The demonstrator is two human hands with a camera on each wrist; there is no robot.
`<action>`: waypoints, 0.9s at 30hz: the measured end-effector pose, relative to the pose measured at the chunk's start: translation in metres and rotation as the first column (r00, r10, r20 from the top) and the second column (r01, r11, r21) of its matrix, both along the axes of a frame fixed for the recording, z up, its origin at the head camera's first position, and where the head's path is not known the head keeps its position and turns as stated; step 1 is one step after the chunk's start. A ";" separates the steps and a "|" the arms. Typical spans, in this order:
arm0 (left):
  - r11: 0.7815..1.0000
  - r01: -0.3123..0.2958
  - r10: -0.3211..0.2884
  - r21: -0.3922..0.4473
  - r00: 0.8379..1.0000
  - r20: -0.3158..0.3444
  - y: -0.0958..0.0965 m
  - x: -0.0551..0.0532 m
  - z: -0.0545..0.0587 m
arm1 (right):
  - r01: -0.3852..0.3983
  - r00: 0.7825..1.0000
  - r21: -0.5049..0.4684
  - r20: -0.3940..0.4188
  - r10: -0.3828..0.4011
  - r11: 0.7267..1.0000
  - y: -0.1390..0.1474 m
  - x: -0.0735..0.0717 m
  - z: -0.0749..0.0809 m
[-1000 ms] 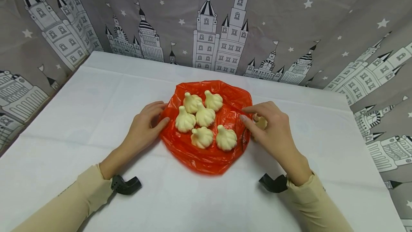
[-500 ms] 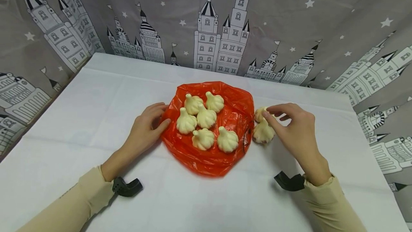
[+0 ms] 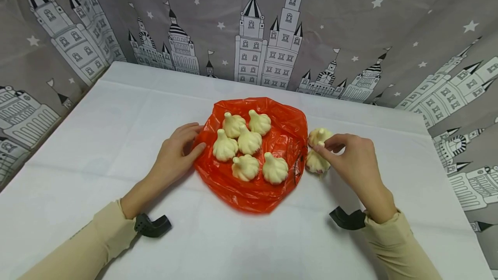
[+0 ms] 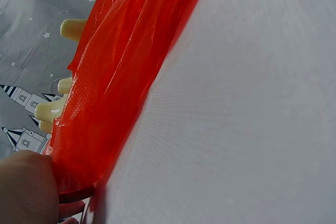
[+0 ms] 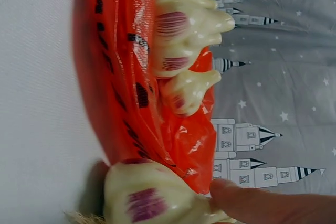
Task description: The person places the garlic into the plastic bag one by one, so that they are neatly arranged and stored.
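Note:
A red plastic bag [image 3: 249,198] lies with its mouth spread wide, and several garlic bulbs [image 3: 275,170] sit inside with their stems up. My left hand [image 3: 177,148] holds the bag's left rim, thumb on the near side and fingers going round behind. Just right of the bag, two more garlic bulbs stand on the white cloth, a far one [image 3: 318,135] and a near one [image 3: 317,164]. My right hand [image 3: 355,159] pinches the near bulb by its stem. In the right wrist view this garlic bulb [image 5: 144,203] shows a purple patch, with the thumb [image 5: 252,200] at its stem.
A white cloth [image 3: 237,245] covers the table. Behind it hangs a grey curtain [image 3: 210,7] printed with castles and stars. Black camera mounts [image 3: 152,225] sit on both wrists, close over the cloth.
My right hand has moved right from above the bag's right edge to the loose bulbs, and its fingers have come together on the near one's stem. The left hand stays on the rim.

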State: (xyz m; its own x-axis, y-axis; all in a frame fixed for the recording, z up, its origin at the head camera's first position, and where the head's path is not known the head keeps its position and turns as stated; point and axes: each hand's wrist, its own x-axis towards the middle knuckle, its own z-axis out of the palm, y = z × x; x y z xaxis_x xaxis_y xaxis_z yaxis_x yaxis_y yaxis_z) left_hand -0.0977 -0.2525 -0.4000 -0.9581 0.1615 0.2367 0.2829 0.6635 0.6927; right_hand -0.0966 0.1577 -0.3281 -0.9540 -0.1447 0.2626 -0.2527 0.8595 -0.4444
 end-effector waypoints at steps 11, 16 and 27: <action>1.000 0.004 -0.004 0.005 1.000 -0.002 0.001 0.001 0.002 | -0.010 1.000 0.004 -0.027 0.010 1.000 0.001 0.002 0.011; 1.000 0.004 -0.004 0.007 1.000 -0.008 0.001 0.001 0.001 | 0.060 0.989 -0.032 -0.133 -0.064 0.998 0.011 0.007 0.025; 1.000 0.000 0.000 0.009 1.000 -0.009 0.000 0.000 -0.001 | 0.037 0.978 -0.082 -0.203 -0.053 0.996 0.008 0.004 0.027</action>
